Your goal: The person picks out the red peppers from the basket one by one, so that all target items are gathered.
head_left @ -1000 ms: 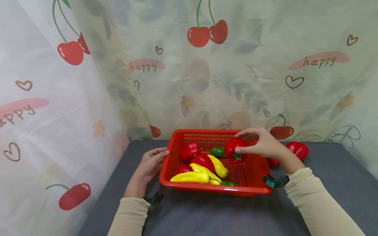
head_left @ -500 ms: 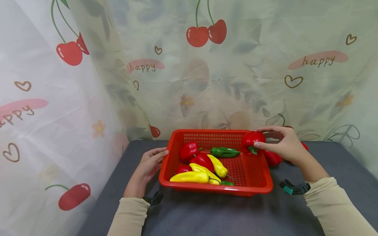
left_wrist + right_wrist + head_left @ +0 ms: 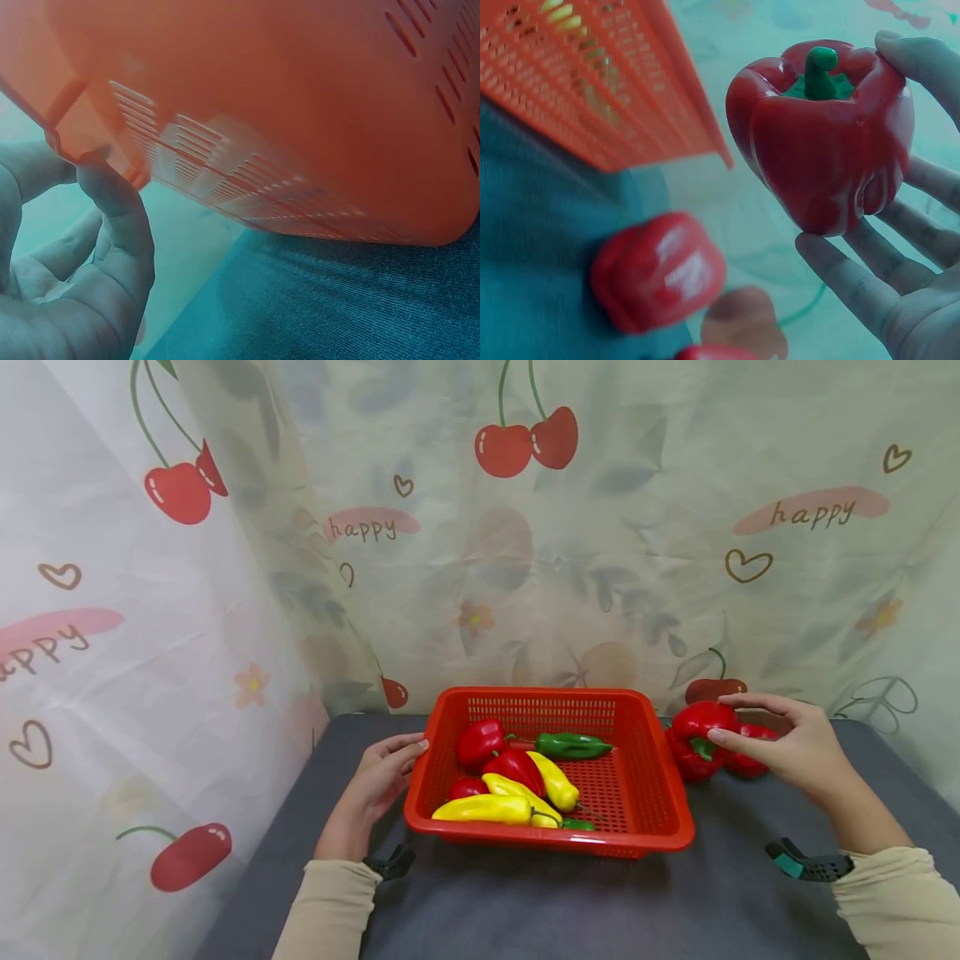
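Note:
My left hand pinches the left rim of the red plastic basket between thumb and finger; in the left wrist view the thumb lies against the basket's lip. Beyond the basket's right side, my right hand holds a red bell pepper with a green stem. The right wrist view shows this bell pepper raised off the table, between thumb and fingers. Below it on the table lie other red bell peppers, partly hidden in the head view.
Inside the basket are several yellow peppers, red bell peppers and a long green pepper, with another green one at the front wall. A dark grey cloth-like surface lies beneath; a printed curtain hangs behind.
My right hand has carried the red bell pepper rightward, from over the basket to outside its right side. The left hand and the basket have stayed in place.

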The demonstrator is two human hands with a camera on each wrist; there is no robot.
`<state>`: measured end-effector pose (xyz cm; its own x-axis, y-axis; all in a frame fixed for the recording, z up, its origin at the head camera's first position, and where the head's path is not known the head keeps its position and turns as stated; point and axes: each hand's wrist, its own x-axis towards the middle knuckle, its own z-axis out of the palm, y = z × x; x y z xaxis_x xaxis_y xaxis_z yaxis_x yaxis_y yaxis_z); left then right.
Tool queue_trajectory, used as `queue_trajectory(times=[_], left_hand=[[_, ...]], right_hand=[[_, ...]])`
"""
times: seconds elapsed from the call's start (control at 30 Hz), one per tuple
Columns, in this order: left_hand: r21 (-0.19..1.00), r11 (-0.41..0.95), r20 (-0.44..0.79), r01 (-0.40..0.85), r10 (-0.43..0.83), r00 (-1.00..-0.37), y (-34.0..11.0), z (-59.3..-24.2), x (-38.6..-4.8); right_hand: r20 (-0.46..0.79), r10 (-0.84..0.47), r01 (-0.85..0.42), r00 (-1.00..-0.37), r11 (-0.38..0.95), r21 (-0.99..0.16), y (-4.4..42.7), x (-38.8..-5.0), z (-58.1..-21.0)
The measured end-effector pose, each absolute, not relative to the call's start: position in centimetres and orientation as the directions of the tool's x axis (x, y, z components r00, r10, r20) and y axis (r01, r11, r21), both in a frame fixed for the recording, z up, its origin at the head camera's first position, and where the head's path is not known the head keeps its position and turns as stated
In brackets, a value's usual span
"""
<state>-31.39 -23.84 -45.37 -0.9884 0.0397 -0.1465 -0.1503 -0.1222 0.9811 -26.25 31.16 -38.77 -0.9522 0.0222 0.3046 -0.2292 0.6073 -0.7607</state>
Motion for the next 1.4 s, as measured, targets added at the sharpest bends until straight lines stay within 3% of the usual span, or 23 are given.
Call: queue_trajectory(times=[0.77,1.4], left_hand=[[0.983,-0.116,-0.136,-0.141,0.048,-0.990,-23.8,-45.6,-31.5],[0.982,-0.131,-0.129,-0.137,0.066,-0.989,-24.1,-45.8,-31.4]], right_hand=[[0.359,0.220,-0.169,-0.907,0.590,-0.790,38.2,-24.2,-43.3],[0.286,0.315,-0.022,-0.905,0.635,-0.772,41.8,-23.7,-45.2]])
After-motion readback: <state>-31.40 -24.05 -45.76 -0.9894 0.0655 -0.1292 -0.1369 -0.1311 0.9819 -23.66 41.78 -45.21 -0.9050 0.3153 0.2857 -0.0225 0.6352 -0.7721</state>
